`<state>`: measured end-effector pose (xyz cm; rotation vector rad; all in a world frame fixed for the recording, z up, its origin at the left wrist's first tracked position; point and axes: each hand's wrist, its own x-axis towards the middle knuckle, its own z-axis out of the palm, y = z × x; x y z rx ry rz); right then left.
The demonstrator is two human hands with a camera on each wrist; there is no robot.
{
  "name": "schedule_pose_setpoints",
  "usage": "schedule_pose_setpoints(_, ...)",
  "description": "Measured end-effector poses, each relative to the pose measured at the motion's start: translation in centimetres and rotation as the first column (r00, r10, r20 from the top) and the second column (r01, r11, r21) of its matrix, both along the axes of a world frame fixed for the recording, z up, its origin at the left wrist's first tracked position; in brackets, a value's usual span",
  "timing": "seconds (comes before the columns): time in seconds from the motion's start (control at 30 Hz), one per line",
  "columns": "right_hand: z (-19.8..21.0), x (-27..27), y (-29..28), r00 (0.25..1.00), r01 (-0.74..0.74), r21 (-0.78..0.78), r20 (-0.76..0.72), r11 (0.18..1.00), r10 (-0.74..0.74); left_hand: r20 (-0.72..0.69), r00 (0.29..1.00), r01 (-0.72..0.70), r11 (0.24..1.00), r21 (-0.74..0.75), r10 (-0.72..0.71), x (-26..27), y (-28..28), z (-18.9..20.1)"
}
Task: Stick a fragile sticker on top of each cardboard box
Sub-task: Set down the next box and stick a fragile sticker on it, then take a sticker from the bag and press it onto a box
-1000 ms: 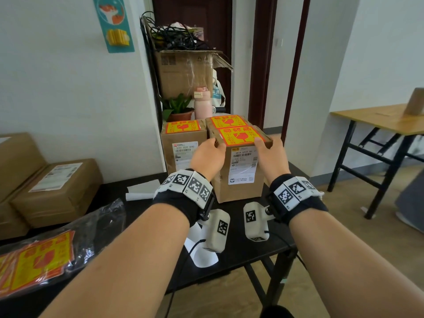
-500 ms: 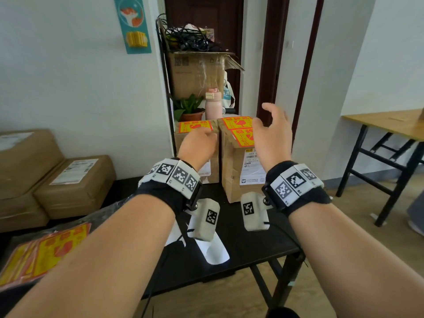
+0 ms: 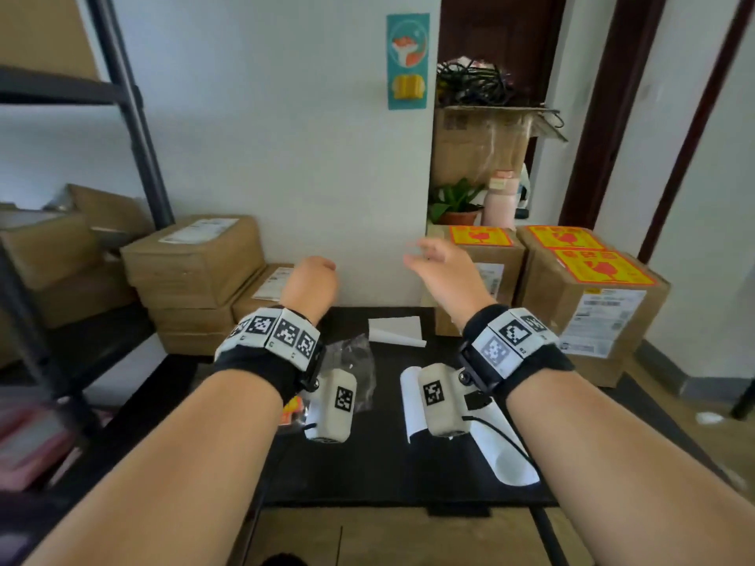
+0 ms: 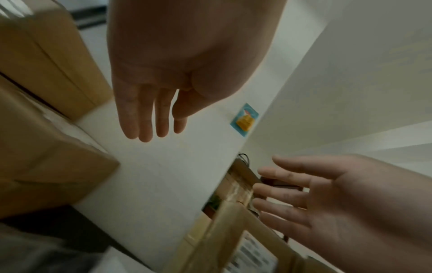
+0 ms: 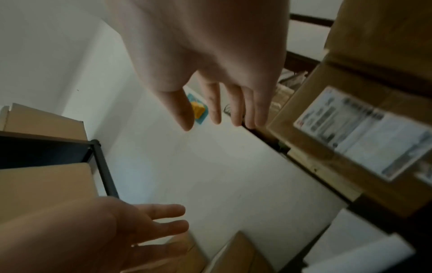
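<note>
Head view: bright, even daylight; soft shadows; wide-angle bending at edges; motion smear on right hand (image 3: 445, 275) fingertips. Wrist views: dimmer, grainy, heavily motion-blurred; shipping label (image 5: 360, 133) unreadable; strong edge distortion throughout.

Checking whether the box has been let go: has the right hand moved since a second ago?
Yes. The right hand has left the stickered cardboard box it gripped and now hangs open to that box's left, holding nothing.
</note>
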<state>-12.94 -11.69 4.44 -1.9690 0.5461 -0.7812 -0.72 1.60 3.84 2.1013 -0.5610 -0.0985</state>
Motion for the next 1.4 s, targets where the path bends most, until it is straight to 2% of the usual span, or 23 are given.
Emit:
schedule_pose_setpoints(0.1,-0.4,3.1,2.3,0.989,-0.083,0.039,-0.123,0.996,0.087,0.005,0.993,-0.116,0.992,0.053,0.116,2.7,3.2,-0.7)
schedule_pose_setpoints(0.23,-1.0,7.1,4.1,0.963,-0.134,0.130,-0.218,0.982,0.160,-0.033,0.983,-0.176,0.976,0.128,0.181,5.7,5.5,-2.2)
schedule_pose_setpoints(0.37,-2.0,10.5,5.7,0.935,-0.150,0.194,-0.291,0.969,0.203,-0.026,0.979,-0.190,0.956,0.225,0.201,8.0,6.2,-3.1)
schedule_pose_setpoints(0.53,-3.4,13.7,7.5,0.884,-0.186,0.142,-0.408,0.972,0.229,-0.044,0.983,-0.163,0.956,0.245,0.179,8.9,6.5,-3.7)
schedule_pose_setpoints(0.67,-5.0,15.4,7.9,0.878,-0.199,0.108,-0.422,0.974,0.226,0.008,0.975,-0.215,0.927,0.307,0.224,9.7,6.2,-4.0)
schedule_pose_setpoints(0.83,-5.7,16.0,8.0,0.875,-0.159,0.145,-0.437,0.977,0.207,-0.032,0.963,-0.247,0.919,0.307,0.269,10.8,5.7,-4.5)
schedule_pose_setpoints(0.97,-6.0,15.9,7.1,0.859,-0.140,0.171,-0.469,0.975,0.206,-0.019,0.948,-0.285,0.871,0.400,0.319,10.7,5.5,-4.8)
schedule_pose_setpoints(1.1,-6.1,15.3,6.3,0.841,-0.123,0.214,-0.496,0.969,0.216,-0.043,0.952,-0.264,0.884,0.385,0.302,10.2,5.2,-5.0)
schedule_pose_setpoints(1.2,-5.7,14.7,6.0,0.842,-0.137,0.211,-0.489,0.968,0.226,-0.087,0.973,-0.171,0.925,0.338,0.212,10.1,5.3,-4.5)
schedule_pose_setpoints(1.4,-2.8,12.8,5.4,0.912,-0.135,0.163,-0.365,0.977,0.187,-0.091,0.979,-0.178,0.983,0.040,0.181,8.5,5.7,-1.4)
